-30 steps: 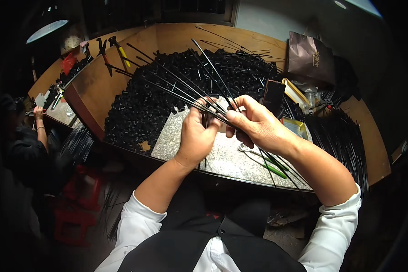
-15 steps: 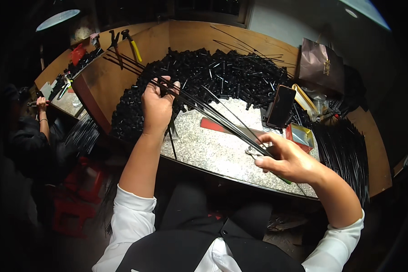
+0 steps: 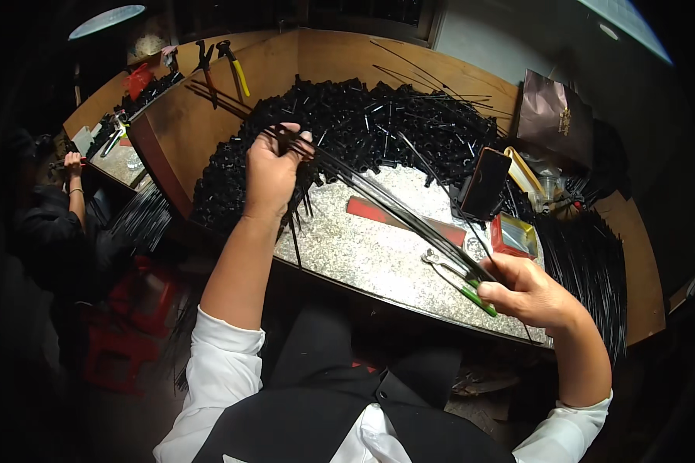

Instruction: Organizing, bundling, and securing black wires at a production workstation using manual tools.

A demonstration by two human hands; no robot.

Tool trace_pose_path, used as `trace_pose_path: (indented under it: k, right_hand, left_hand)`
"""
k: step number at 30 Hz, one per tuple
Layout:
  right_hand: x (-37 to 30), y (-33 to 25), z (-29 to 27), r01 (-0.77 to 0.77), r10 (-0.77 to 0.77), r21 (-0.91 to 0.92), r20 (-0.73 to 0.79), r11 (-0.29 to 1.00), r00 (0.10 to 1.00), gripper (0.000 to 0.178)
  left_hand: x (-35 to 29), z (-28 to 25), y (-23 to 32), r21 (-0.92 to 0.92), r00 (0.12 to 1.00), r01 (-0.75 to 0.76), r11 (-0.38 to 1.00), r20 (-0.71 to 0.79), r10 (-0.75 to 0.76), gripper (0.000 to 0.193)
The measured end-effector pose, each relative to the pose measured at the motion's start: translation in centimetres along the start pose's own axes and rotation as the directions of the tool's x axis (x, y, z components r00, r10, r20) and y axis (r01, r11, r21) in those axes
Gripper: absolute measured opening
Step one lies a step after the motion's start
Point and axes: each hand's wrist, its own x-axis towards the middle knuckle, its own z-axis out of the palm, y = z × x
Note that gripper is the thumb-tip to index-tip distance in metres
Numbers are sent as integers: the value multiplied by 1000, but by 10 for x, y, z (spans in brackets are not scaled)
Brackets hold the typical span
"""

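A bundle of thin black rods [image 3: 398,210] slants across in front of me, over the speckled worktop [image 3: 324,231]. My left hand [image 3: 272,174] is closed round its upper part, with rod ends sticking out beyond the fingers. At the lower end, my right hand [image 3: 534,292] grips the rods between thumb and fingers. One rod stands a little apart from the bundle, above it. Green-handled pliers [image 3: 471,295] lie on the worktop right beside my right fingertips. Beneath the rods is a flat red bar [image 3: 369,210], partly covered by them.
A heap of small black tubular parts [image 3: 347,116] fills the back of the table. At right are a phone [image 3: 486,181], a red-and-yellow box [image 3: 516,235], a paper bag [image 3: 552,123] and many upright black rods [image 3: 587,278]. Yellow-handled pincers [image 3: 236,69] hang on the partition. A co-worker [image 3: 50,224] works at left.
My right hand has moved right and toward me along the rods, uncovering more of the pliers. My left hand stays near the same place, still closed on the bundle.
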Motion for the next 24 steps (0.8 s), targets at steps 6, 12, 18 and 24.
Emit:
trace_pose_path:
  k: [6, 12, 18, 24]
  right_hand:
    - [-20, 10, -26, -100, 108, 49, -216, 994, 970, 9]
    - [11, 3, -30, 53, -119, -183, -376, 982, 919, 5]
    - [80, -33, -10, 229, -223, -8, -257, 973, 940, 25]
    - [110, -62, 26, 487, -472, 60, -165, 872, 866, 37]
  left_hand:
    - [0, -17, 8, 9, 995, 90, 996, 35, -90, 12]
    - [-22, 15, 15, -61, 984, 38, 997, 175, -27, 23]
    - [-46, 48, 32, 13, 940, 1, 1000, 340, -5, 24]
    - [-53, 56, 35, -49, 870, -2, 999, 492, 26, 35]
